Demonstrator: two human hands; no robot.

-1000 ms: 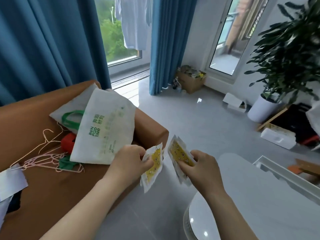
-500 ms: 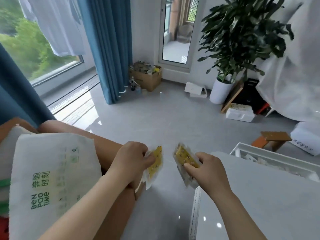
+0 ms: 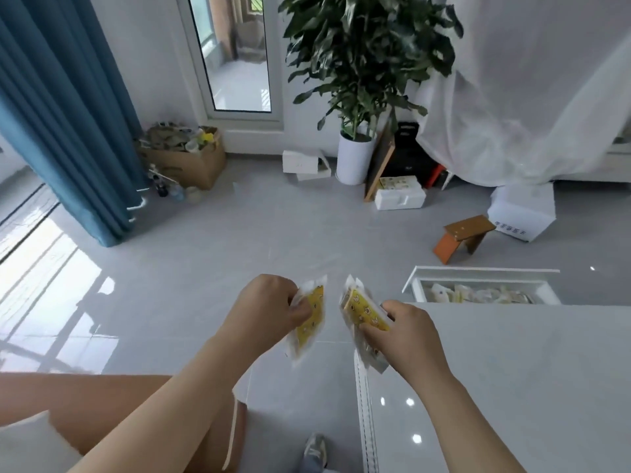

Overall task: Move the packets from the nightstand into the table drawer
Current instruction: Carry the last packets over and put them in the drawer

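Observation:
My left hand (image 3: 269, 307) grips a yellow-and-clear packet (image 3: 309, 324) by its upper edge, held over the grey floor. To its right my right hand (image 3: 408, 331) holds a small stack of the same yellow packets (image 3: 363, 310), at the left edge of the white table (image 3: 512, 387). Beyond the table's far edge the white drawer (image 3: 478, 273) stands pulled out, with several pale packets (image 3: 478, 295) lying inside. The drawer is up and to the right of both hands. The nightstand is out of view.
An orange-brown surface (image 3: 102, 404) fills the lower left, with a white bag corner on it. A shoe (image 3: 314, 452) shows on the floor below. Farther off stand a small wooden stool (image 3: 464, 238), a potted plant (image 3: 355, 158), a cardboard box (image 3: 191, 158) and a blue curtain (image 3: 68, 114).
The view has swung right, away from the orange surface with the bag and hangers, toward the table. The open drawer has come fully into view. Both hands keep their packets.

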